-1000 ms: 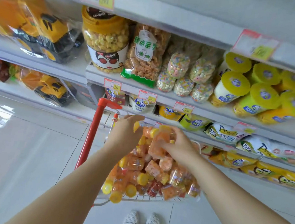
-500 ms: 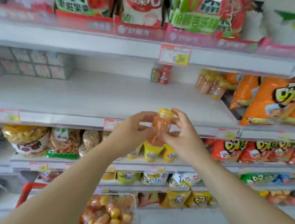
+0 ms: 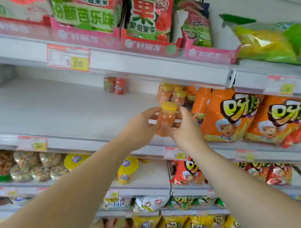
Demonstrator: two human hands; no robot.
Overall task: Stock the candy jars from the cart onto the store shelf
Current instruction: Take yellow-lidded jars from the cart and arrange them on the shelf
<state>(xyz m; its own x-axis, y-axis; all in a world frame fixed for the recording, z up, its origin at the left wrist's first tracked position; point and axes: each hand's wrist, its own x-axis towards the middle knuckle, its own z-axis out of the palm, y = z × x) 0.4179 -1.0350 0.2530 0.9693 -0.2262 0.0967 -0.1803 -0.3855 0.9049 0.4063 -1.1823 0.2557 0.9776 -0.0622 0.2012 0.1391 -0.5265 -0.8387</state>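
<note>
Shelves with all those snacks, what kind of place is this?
Most likely a small grocery or snack shop. White shelves carry price tags on their edges, snack bags stand in rows, and both hands hold a candy jar up to stock it.

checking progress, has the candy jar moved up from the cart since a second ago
Yes. The candy jar, held in both hands, has risen from the cart to the middle shelf.
</note>
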